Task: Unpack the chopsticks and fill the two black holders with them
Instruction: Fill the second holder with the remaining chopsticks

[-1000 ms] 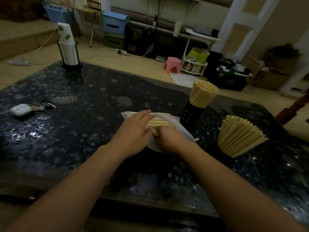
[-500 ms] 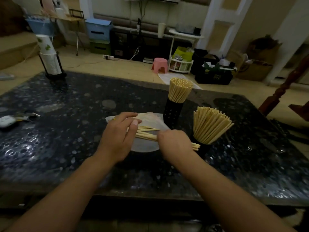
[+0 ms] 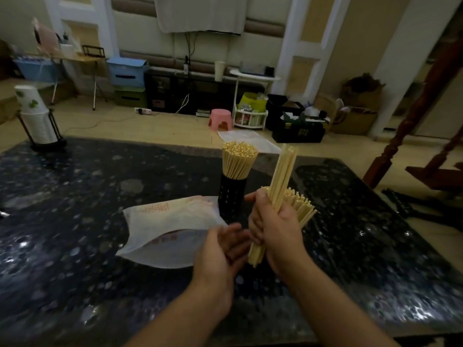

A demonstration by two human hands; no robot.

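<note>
Left of the black holder lies the white wrapper, its print too blurred to read. This holder is full of chopsticks. Before it the left hand is blurred, fingers loose, holding nothing. Right of it the right hand grips a chopstick bundle upright. It hides the second holder; only its chopsticks show.

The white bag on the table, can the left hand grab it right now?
Probably yes. The left hand is open, holds nothing, and hovers right beside the bag with nothing between them. The right hand holds the chopsticks.
</note>
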